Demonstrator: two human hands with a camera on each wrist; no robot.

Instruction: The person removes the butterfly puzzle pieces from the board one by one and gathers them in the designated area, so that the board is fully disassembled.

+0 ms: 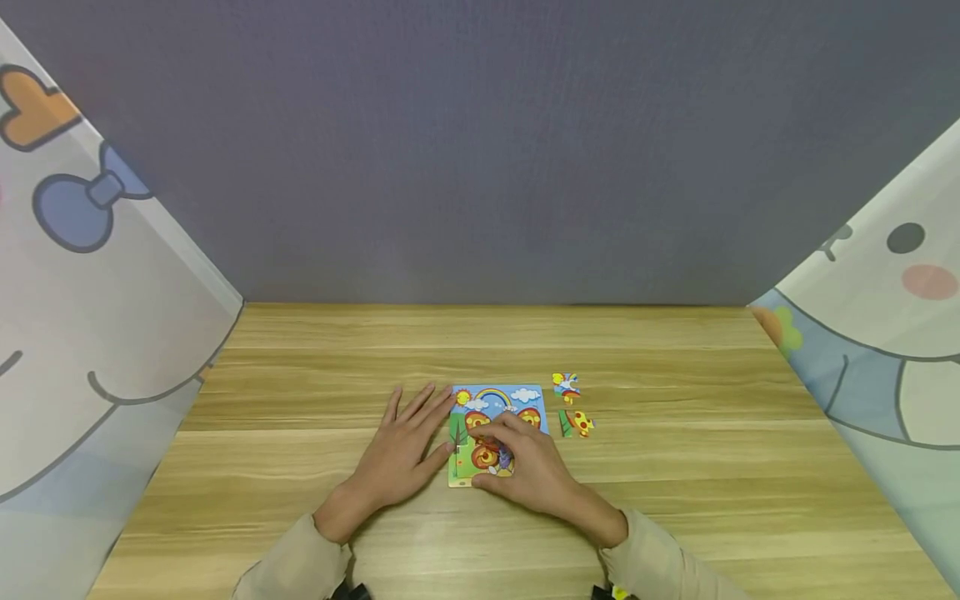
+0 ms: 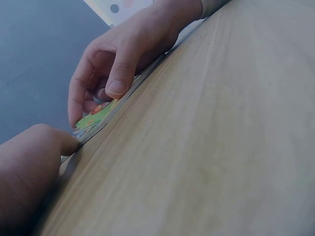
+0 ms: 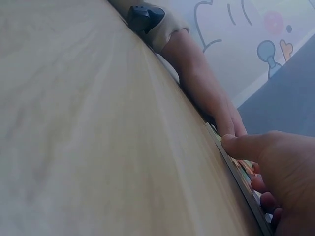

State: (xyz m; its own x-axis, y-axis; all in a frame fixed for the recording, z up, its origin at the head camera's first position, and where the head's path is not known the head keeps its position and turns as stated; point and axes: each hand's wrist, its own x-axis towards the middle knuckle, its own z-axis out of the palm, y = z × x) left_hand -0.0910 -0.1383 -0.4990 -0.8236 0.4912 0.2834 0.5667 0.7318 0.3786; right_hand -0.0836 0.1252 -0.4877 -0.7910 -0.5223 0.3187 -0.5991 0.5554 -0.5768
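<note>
Right hand point(image 1: 528, 467) pinches butterfly jigsaw piece point(image 1: 483, 457) over board point(image 1: 453, 483)
Left hand point(image 1: 400, 460), fingers outstretched, seemingly steadies its edge

Two hands: one left hand point(image 1: 401, 458), one right hand point(image 1: 528, 467). One puzzle board point(image 1: 459, 483) lies between them, partly under the right. Two loose pieces lie apart, to the right of the right hand: one farther piece point(image 1: 567, 387), one nearer piece point(image 1: 577, 423). One pinched piece point(image 1: 467, 463) shows between that hand's thumb and fingers; the total on the board is hidden. One printed sun point(image 1: 462, 397) sits beside the left fingertips. One table point(image 1: 675, 467) spreads beneath both hands, one grey wall point(image 1: 487, 167) stands beyond.
</note>
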